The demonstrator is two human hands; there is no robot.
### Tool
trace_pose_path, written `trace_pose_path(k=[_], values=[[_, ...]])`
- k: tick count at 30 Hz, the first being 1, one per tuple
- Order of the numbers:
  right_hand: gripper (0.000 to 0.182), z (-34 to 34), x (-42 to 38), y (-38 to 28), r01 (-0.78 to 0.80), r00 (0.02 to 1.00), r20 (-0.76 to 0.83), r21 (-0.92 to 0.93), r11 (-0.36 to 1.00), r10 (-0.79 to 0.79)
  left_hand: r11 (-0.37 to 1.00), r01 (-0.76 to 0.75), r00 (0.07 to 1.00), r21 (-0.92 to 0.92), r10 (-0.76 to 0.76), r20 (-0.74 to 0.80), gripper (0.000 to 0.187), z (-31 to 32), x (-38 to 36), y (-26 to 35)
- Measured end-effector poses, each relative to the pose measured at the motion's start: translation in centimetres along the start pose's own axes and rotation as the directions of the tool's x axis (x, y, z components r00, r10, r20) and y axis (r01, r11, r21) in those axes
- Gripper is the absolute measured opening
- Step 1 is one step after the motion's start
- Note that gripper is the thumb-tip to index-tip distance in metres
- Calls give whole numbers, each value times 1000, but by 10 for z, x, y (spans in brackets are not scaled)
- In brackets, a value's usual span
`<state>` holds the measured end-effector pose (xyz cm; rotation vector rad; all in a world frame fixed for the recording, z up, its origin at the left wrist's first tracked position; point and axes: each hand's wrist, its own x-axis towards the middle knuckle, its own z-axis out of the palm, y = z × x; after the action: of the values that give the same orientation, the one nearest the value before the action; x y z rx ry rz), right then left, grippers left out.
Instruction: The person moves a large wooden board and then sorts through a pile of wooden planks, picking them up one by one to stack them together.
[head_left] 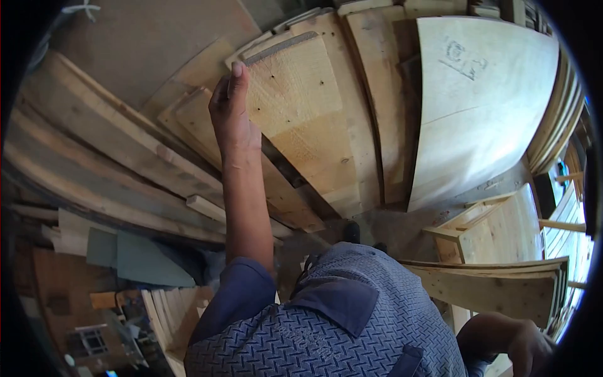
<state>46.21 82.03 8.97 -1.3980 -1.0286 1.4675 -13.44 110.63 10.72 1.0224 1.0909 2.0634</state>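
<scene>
Raised in front of me, my left hand point(235, 116) is at the left edge of a pale wooden board point(295, 94). Its thumb points up beside the board's upper left corner, and the other fingers are bent and partly hidden. The board leans among other long boards and has small dark holes and a rough upper part. At the lower right, my right hand point(531, 349) hangs low beside a stack of curved-looking panels point(502, 289). Its fingers are dark and run out of clear view, so what they touch cannot be made out.
A large pale panel point(480, 113) with dark markings stands at the right. Long planks point(113, 144) lean along the left. A wooden box-like frame point(496, 229) sits at the right, and grey-green sheets point(147, 257) lie at the lower left. Bare floor point(389, 229) shows near my feet.
</scene>
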Motion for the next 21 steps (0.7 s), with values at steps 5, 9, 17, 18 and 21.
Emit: trace_pose_path(k=[5,9,17,18,21], values=[[24,-69,30,19,106,983,151,7,994,-106,992,-2,998,128,10,-64,41,-71,18,5],[25,-40,57,1,178,954,240,24,984,-179,992,23,990,121,-6,-143,22,-128,30,3],[28,90,94,-60,354,871,339,69,933,-356,989,70,995,128,-60,-75,49,-248,58,-12],[29,92,94,-61,374,859,346,79,924,-377,990,69,996,124,-60,-71,49,-258,59,-13],[30,53,85,-48,435,822,361,104,894,-442,992,68,997,108,-63,-51,51,-285,64,-29]])
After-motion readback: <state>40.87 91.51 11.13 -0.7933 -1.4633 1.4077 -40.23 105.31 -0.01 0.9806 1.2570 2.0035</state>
